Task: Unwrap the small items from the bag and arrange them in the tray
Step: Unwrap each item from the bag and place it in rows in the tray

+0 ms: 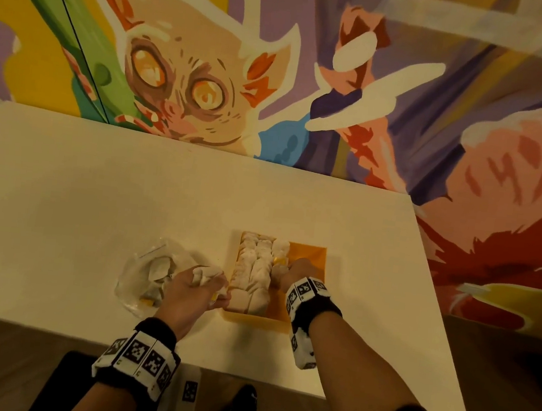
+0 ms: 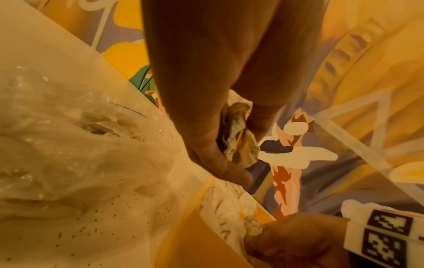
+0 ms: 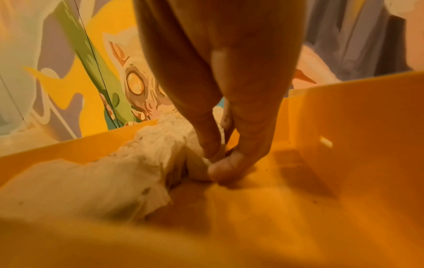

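Note:
A yellow tray (image 1: 311,253) stands on the white table, its left part packed with several pale small items (image 1: 254,270) in rows. My right hand (image 1: 299,272) reaches into the tray and pinches one pale item (image 3: 197,163) against the tray floor (image 3: 263,208). My left hand (image 1: 195,289), just left of the tray, grips crumpled white wrappers (image 1: 207,274); these wrappers (image 2: 238,141) show bunched between thumb and fingers in the left wrist view. A clear plastic bag (image 1: 147,276) with more wrapped pieces lies left of that hand.
The white table (image 1: 96,203) stretches wide to the left and back, ending at a painted mural wall (image 1: 209,81). The table's near edge runs just behind my wrists, with dark floor below. The tray's right half (image 3: 344,127) is bare yellow plastic.

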Demonstrator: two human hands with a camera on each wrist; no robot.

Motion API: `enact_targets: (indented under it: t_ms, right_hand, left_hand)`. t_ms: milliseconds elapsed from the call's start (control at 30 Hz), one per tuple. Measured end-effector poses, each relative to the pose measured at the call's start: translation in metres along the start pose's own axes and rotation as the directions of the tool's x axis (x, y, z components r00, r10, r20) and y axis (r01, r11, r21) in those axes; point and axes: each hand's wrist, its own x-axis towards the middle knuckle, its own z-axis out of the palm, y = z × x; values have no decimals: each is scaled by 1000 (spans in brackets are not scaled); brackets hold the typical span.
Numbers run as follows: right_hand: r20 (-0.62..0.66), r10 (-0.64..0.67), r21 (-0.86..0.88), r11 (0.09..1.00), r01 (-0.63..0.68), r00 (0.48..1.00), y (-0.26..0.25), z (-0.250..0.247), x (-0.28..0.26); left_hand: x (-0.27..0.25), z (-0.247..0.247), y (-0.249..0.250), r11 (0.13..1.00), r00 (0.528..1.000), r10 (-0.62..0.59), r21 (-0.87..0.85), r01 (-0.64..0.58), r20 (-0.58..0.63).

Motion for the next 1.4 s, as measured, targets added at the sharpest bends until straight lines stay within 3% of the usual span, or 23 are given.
enact_targets:
  t_ms: [300, 533, 667, 733, 833, 900, 1000, 1267, 1400]
  right_hand:
    - [-36, 12, -27, 1000, -13, 999, -7, -2, 3]
    - [-136, -16, 48, 999, 23, 991, 5, 6, 2]
    - [-147, 0, 178, 984, 26, 989, 7, 10, 4]
    - [-186, -46, 235, 968, 89, 982, 4, 10, 0]
    - [-281, -236, 319, 891, 323, 930, -6, 13, -21]
    - [-203, -413, 399, 793, 460, 888, -14, 17, -45]
    - [-27, -567, 495, 708, 503, 824, -16, 29, -73]
    - [-164, -545, 446, 702, 555, 822, -1, 45, -91]
    - [-150, -480, 535, 696, 480, 864, 8, 50, -94]
  left_hand:
    - [2, 5, 1, 1000, 999, -8, 20, 7, 50]
    - [-5, 6, 8, 972, 989, -83, -208, 107, 121]
    - [-5, 5, 7, 951, 984, -107, -274, 143, 142]
    - [-4, 4, 6, 958, 986, -106, -254, 135, 125]
    - [-2, 5, 7, 964, 989, -101, -234, 123, 103]
    - [-3, 7, 9, 967, 990, -89, -228, 113, 112]
    - [-6, 11, 13, 980, 988, -67, -175, 91, 136]
    - [-19, 5, 10, 974, 973, -87, -185, 128, 214]
    - [-24, 2, 7, 963, 959, -98, -217, 159, 265]
